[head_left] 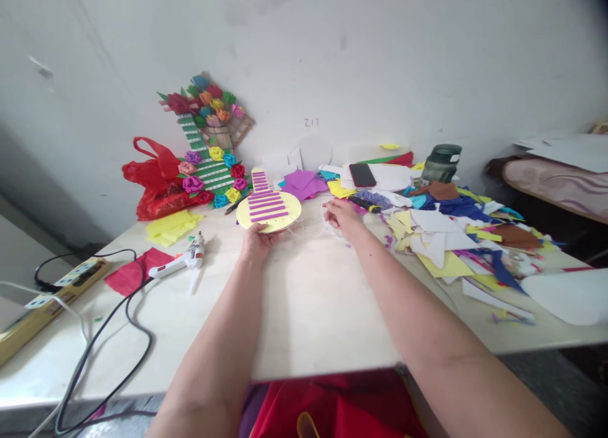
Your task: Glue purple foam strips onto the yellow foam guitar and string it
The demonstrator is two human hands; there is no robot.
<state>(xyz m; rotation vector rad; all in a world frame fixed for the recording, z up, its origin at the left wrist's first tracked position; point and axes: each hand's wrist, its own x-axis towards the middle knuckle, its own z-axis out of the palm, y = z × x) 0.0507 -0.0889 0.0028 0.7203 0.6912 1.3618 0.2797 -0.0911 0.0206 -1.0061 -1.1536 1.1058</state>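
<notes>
A yellow rounded piece [243,214] with a narrow upper part and several purple strips across it is tilted above the table. My left hand [260,240] grips its lower edge, thumb on top and fingers underneath. To the right, my right hand [339,214] is closed, its fingers pinched at thin white string [327,226]. The string trails from near the yellow piece's right edge to below my right fingers and lies loosely tangled on the table.
A white glue gun [178,263] lies at the left near a power strip [71,286] and black cable. Paper flowers [216,162] and a red bag [154,178] stand behind. Paper scraps [444,235], a phone [362,175] and a dark bottle [441,164] are at the right.
</notes>
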